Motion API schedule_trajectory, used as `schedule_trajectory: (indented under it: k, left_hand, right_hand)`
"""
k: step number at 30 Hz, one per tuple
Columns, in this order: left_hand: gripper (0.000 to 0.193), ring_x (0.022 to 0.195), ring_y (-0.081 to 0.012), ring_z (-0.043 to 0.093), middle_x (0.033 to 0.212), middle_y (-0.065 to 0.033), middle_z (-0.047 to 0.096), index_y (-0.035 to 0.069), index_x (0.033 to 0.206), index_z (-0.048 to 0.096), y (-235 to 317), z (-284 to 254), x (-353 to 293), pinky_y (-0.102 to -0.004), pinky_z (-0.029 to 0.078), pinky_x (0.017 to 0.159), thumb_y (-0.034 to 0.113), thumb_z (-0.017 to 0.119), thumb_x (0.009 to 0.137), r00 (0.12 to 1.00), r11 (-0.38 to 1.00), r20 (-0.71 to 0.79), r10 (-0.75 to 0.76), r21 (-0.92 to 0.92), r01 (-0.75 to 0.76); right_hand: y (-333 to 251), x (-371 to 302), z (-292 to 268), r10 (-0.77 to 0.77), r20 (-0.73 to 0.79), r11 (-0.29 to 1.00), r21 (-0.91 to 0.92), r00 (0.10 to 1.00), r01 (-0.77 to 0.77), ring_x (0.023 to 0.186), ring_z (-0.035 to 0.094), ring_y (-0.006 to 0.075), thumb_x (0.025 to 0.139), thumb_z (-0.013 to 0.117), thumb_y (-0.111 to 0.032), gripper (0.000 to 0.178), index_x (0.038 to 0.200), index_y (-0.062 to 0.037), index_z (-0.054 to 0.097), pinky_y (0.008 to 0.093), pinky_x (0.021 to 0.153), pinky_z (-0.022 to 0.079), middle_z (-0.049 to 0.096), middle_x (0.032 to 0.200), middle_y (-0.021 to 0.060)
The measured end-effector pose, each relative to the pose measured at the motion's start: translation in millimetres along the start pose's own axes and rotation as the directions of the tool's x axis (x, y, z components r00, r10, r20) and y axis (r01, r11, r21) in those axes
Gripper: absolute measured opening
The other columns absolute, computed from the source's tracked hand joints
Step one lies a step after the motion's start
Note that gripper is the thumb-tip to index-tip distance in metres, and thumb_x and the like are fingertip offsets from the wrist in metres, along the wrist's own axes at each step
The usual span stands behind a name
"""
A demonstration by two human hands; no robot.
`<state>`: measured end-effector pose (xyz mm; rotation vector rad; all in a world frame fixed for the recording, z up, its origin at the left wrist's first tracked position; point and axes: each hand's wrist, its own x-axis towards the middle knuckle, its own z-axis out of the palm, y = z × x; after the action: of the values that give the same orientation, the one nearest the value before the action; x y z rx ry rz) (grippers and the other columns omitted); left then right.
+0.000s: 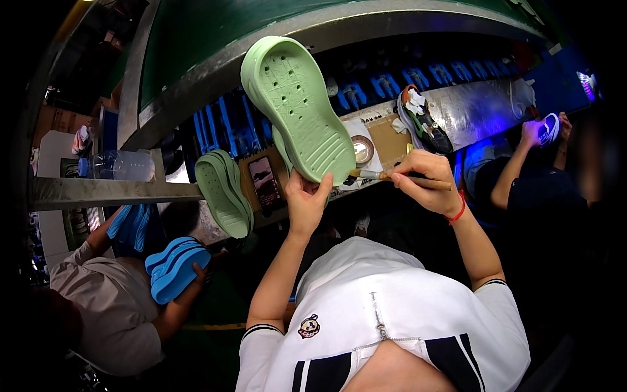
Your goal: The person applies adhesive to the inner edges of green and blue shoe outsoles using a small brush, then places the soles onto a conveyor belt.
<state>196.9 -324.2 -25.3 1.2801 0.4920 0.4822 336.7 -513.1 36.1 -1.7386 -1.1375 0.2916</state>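
My left hand [308,204] grips a light green shoe sole [300,98] by its heel end, thumb on top. The sole is tilted up, its holed and ridged inner face toward me. In my right hand [424,179] is a brush [384,176] with a wooden handle, held like a pen. Its bristles are at the right edge of the sole's heel; I cannot tell whether they touch. Just behind the brush stands a small round pot [362,150] on the bench. Part of another green sole shows behind the held one.
Stacked green soles [223,193] and a phone [264,183] on cardboard lie to the left. A multicoloured shoe [423,121] stands on the metal bench [480,111]. At left a co-worker holds blue soles [175,269]; another at right holds a shoe [549,129]. A metal rail [222,62] runs above.
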Motion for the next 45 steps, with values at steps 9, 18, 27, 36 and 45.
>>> schedule_trajectory:
  k: [9, 18, 27, 36, 45]
  left_hand:
    - [0.032, 0.089, -0.0127, 0.06, 0.103, -0.0092, 0.06, -0.004, 0.111, 0.049, 0.6, 3.0, -0.1, -0.0249, 0.05, 0.076, -0.002, 0.062, 0.082, 1.0, 1.0, 0.018, 0.0, 0.021, 0.0]
    - [0.033, 0.09, -0.0141, 0.06, 0.104, -0.0096, 0.059, -0.004, 0.113, 0.049, 8.3, 4.1, -0.2, -0.026, 0.05, 0.078, -0.001, 0.062, 0.082, 0.999, 0.999, 0.033, -0.015, 0.039, 0.014]
    - [0.034, 0.09, -0.0139, 0.059, 0.105, -0.0098, 0.059, -0.004, 0.113, 0.048, 6.1, 6.4, 2.1, -0.0258, 0.05, 0.078, -0.002, 0.061, 0.082, 0.997, 0.999, 0.059, -0.041, 0.023, 0.04]
    - [0.047, 0.086, -0.0241, 0.064, 0.104, -0.0234, 0.058, -0.003, 0.114, 0.03, 102.5, 42.2, 124.7, -0.0319, 0.058, 0.067, -0.004, 0.06, 0.078, 0.955, 0.994, 0.284, 0.081, 0.048, -0.098]
    - [0.066, 0.059, -0.0155, 0.059, 0.119, -0.0205, 0.052, -0.009, 0.128, 0.026, 173.8, 74.7, 240.8, -0.0189, 0.042, 0.042, 0.015, 0.067, 0.082, 0.954, 0.964, 0.136, 0.267, -0.053, -0.262]
  right_hand:
    - [-6.2, 3.0, 3.8, -0.111, 0.047, 0.993, -0.033, 0.993, 0.113, 0.057, 0.053, 0.0199, 0.073, 0.068, -0.006, 0.003, 0.073, -0.0051, 0.065, 0.0297, 0.053, 0.039, 0.057, 0.064, 0.0054]
    - [-2.0, 1.6, -12.1, -0.096, 0.102, 0.992, -0.076, 0.99, 0.104, 0.059, 0.054, 0.0198, 0.073, 0.066, -0.003, 0.003, 0.074, -0.004, 0.064, 0.0294, 0.055, 0.04, 0.059, 0.066, 0.0051]
    - [1.6, 4.3, -15.2, -0.108, 0.079, 0.993, -0.032, 0.991, 0.11, 0.058, 0.052, 0.0217, 0.072, 0.068, -0.003, 0.005, 0.073, -0.0055, 0.064, 0.0315, 0.053, 0.038, 0.056, 0.063, 0.0055]
    - [-4.2, -25.0, -57.8, 0.163, -0.374, 0.892, 0.451, 0.913, 0.025, 0.064, 0.06, 0.0159, 0.083, 0.055, 0.002, 0.008, 0.084, 0.0052, 0.063, 0.0238, 0.061, 0.047, 0.062, 0.076, 0.0136]
    - [11.0, -31.9, -22.3, 0.298, -0.154, 0.859, 0.474, 0.942, -0.194, 0.065, 0.062, 0.0142, 0.083, 0.061, -0.003, 0.009, 0.082, 0.0047, 0.065, 0.0225, 0.06, 0.047, 0.064, 0.076, 0.0115]
